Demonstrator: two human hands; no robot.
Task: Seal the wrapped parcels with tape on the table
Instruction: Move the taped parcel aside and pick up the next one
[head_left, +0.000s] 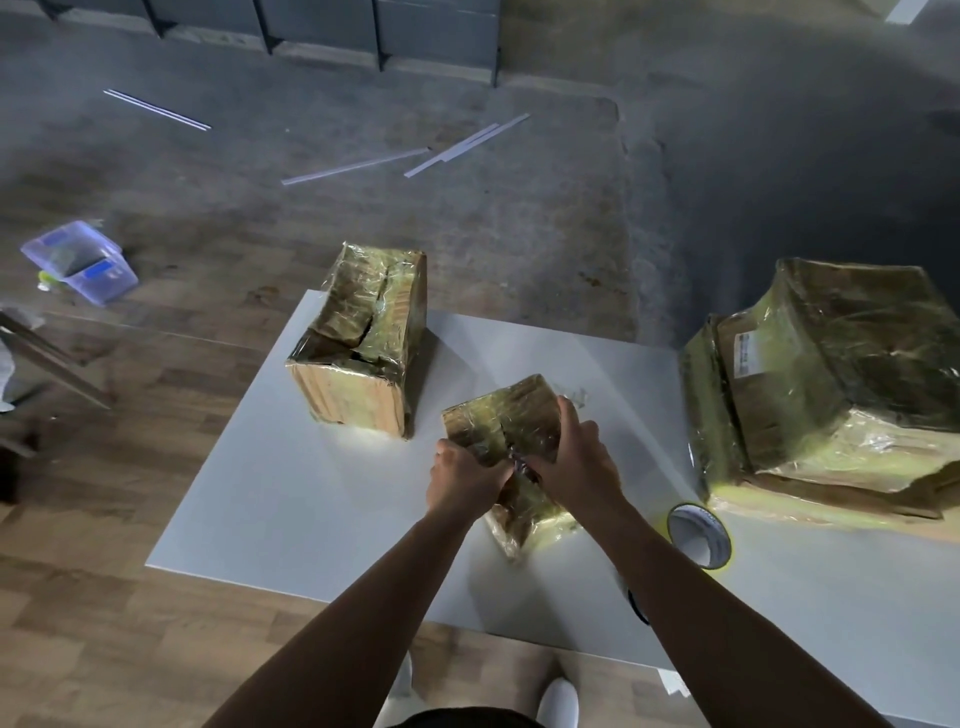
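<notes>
1. Left of centre, the medium parcel (363, 343) stands untouched on the white table (270, 499).
2. At centre, the small parcel (511, 426) lies tilted under both hands. The left hand (462, 480) has its fingers curled tight against the near side, and the right hand (576, 462) wraps its fingers over the right edge.
3. The step looks like holding the wrap seam closed. I cannot tell what the dark scrap between the hands is.
4. Lower right, the tape roll (698, 535) waits. Fetching it next would need one hand freed.
5. At the right edge sits the large parcel (831, 374).
</notes>
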